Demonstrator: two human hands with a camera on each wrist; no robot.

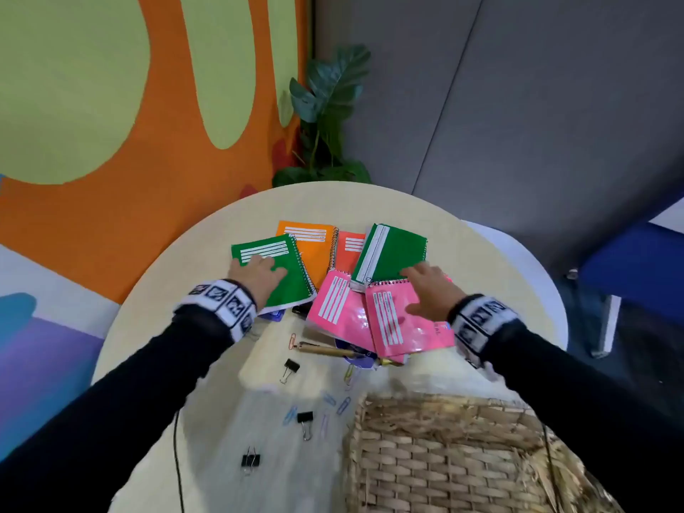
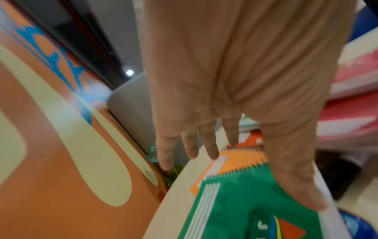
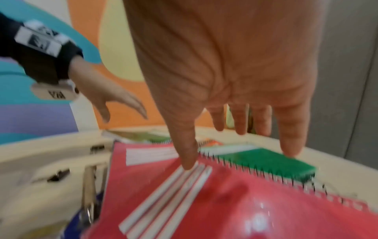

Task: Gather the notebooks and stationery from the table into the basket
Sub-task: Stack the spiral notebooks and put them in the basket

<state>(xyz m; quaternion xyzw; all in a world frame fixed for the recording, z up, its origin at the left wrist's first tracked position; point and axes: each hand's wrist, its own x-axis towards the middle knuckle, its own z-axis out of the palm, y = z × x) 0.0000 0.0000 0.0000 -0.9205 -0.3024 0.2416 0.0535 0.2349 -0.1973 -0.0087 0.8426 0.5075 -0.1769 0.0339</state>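
round pale table [image 1: 481,253] under notebooks [image 1: 314,240], binder clips [image 1: 291,365], basket [image 1: 444,457]

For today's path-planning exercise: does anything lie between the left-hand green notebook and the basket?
Yes. Between the green notebook and the basket lie a pen, a binder clip and paper clips on the table; lifted over them, nothing visible blocks it.

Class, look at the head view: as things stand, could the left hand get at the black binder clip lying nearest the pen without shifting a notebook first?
Probably yes. That binder clip lies bare on the table, nothing covering it. The left hand is spread open over the green notebook, holding nothing.
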